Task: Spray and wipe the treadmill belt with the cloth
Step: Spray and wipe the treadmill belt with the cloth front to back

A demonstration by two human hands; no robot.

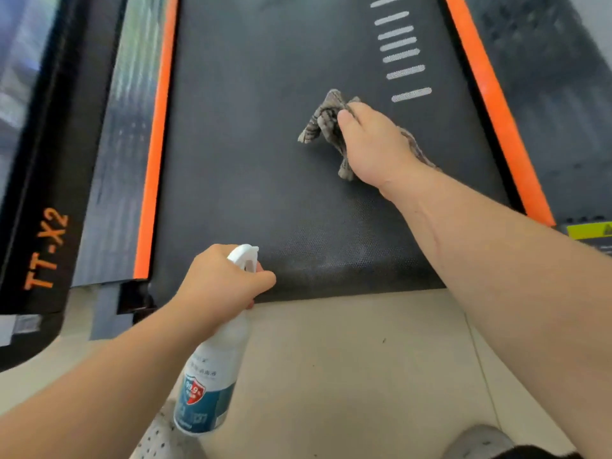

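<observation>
My right grip [371,140] holds the bunched cloth [326,124] on the belt [265,127] mid-frame; my left grip [225,279] clasps the spray bottle [212,376].

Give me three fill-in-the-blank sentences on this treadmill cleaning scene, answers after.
1. The left hand grips a white plastic ____ bottle.
2. The right hand holds a crumpled grey striped cloth on the dark treadmill belt, whose side strips are ____.
3. Orange lettering on the black side cover reads ____.
Missing: spray; orange; TT-X2.
</observation>
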